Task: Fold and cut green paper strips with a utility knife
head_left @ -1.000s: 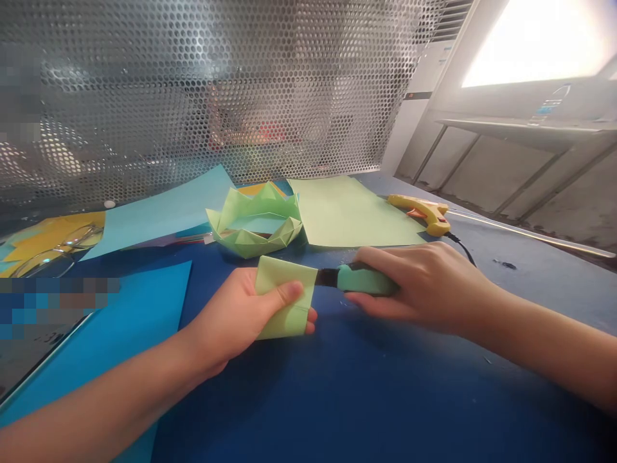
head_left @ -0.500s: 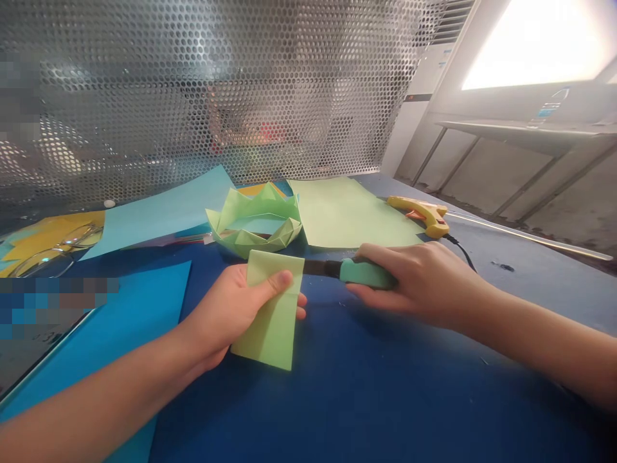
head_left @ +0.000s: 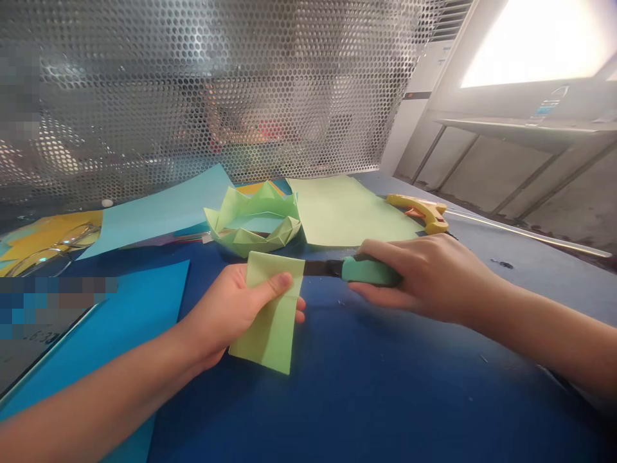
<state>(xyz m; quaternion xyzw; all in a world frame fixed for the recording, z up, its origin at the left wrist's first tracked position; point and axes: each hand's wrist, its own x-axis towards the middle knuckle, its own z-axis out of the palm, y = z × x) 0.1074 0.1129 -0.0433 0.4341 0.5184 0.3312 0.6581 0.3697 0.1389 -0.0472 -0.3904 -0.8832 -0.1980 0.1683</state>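
Near the centre of the frame the left hand [head_left: 231,312] pinches a folded light-green paper piece [head_left: 270,308], thumb on top and fingers beneath, so that the paper hangs down toward the blue table mat [head_left: 366,386]. Just right of it, the right hand [head_left: 424,276] is clenched around the mint-green handle of a cutter [head_left: 359,270], whose dark front end points left and reaches the paper's upper right edge. Above them, in the middle of the frame, sits a green folded paper crown shape [head_left: 255,222], with a pale green sheet [head_left: 347,212] to its right and a light blue sheet [head_left: 164,209] to its left. A yellow glue gun [head_left: 424,211] lies at the right, beyond the right hand. A darker blue sheet [head_left: 120,321] lies at the lower left.
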